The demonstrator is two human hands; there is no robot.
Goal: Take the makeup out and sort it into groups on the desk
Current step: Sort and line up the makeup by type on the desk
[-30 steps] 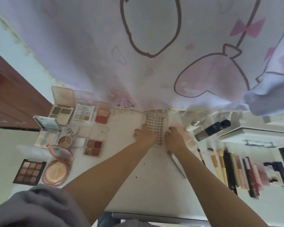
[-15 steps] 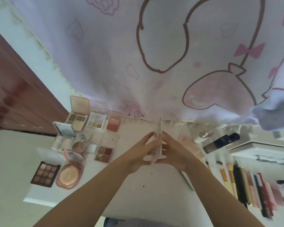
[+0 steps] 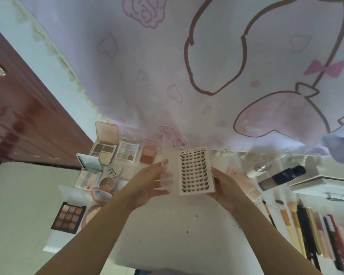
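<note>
I hold an opened false-eyelash case [image 3: 195, 171] above the white desk [image 3: 177, 235]. Its tray shows rows of dark lash clusters. My left hand [image 3: 149, 187] grips the clear lid on the left, fingers behind the plastic. My right hand [image 3: 224, 185] grips the tray's right edge. Open eyeshadow and blush palettes [image 3: 125, 153] lie grouped at the left. Brushes and pencils [image 3: 306, 231] lie in a row at the right.
A dark foundation bottle [image 3: 282, 177] and a small white jar [image 3: 259, 168] lie at the back right beside a white box [image 3: 326, 181]. A pink printed curtain [image 3: 187, 76] hangs behind the desk. A brown door [image 3: 24, 124] stands at the left.
The lash case was pressed flat on the desk, then lifted edge-on between both hands. Now it is held open and faces me, higher above the desk.
</note>
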